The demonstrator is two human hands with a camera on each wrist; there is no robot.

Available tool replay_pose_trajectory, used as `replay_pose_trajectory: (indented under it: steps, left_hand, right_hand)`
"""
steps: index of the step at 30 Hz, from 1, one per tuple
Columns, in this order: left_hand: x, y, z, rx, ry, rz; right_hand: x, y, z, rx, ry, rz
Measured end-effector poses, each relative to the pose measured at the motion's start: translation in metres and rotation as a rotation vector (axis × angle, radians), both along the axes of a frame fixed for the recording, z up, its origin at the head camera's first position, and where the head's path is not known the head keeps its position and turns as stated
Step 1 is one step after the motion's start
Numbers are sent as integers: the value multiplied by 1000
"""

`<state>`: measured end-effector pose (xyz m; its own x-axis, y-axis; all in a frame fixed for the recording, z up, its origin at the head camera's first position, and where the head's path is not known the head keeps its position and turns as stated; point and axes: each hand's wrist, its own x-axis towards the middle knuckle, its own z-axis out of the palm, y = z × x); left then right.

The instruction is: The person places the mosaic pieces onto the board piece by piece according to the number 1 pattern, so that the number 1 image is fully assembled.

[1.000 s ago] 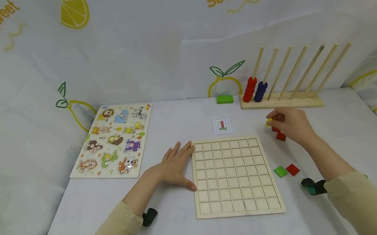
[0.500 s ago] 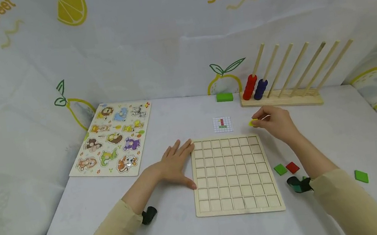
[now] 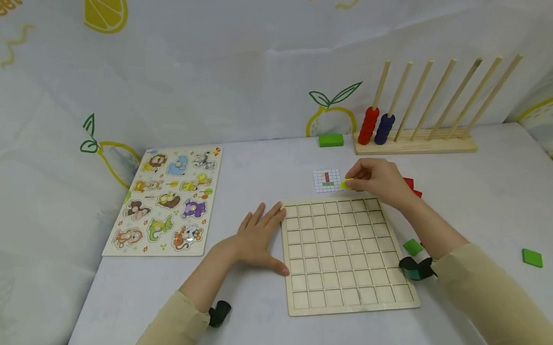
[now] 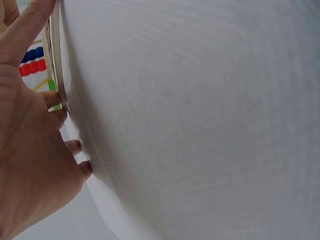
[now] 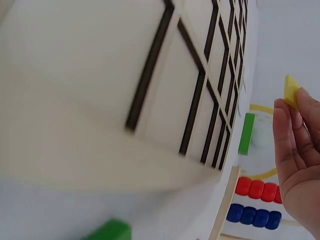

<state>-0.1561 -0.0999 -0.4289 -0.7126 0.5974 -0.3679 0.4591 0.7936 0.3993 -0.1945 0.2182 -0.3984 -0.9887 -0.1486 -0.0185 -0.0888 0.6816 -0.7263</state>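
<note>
Between thumb and fingers, my right hand [image 3: 378, 180] pinches a small yellow tile [image 5: 290, 91], held just above the far edge of a wooden grid board [image 3: 346, 253]. Close to its fingertips lies a small pattern card [image 3: 327, 180] printed with coloured squares. My left hand [image 3: 257, 249] is spread flat, thumb and fingertips touching the board's left edge; the left wrist view shows the same hand [image 4: 37, 135] from the palm side. All the board's visible squares are bare wood.
Red tiles [image 3: 410, 183], partly behind my right hand, and green tiles [image 3: 413, 247] [image 3: 532, 258] lie to the right. A peg abacus [image 3: 414, 145] stands at the back right beside a green block [image 3: 331, 140]. An animal puzzle [image 3: 165, 202] lies at the left.
My right hand has moved left with the yellow tile, away from the red tiles and over to the pattern card. The left hand has stayed on the board's edge.
</note>
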Motion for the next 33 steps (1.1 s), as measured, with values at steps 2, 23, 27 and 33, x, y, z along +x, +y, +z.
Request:
replay_pose_trajectory:
  steps: [2, 23, 27, 33]
  left_hand:
    - [0, 0, 0, 0, -1, 1]
    - [0, 2, 6, -16, -24, 8]
    - [-1, 2, 5, -13, -24, 10]
    - [-1, 2, 3, -19, -23, 10]
  right_hand:
    - [-1, -6, -1, -16, -24, 12]
    - [1, -49, -11, 55, -165, 332]
    - [1, -51, -13, 72, -163, 361]
    - [1, -53, -15, 95, -164, 357]
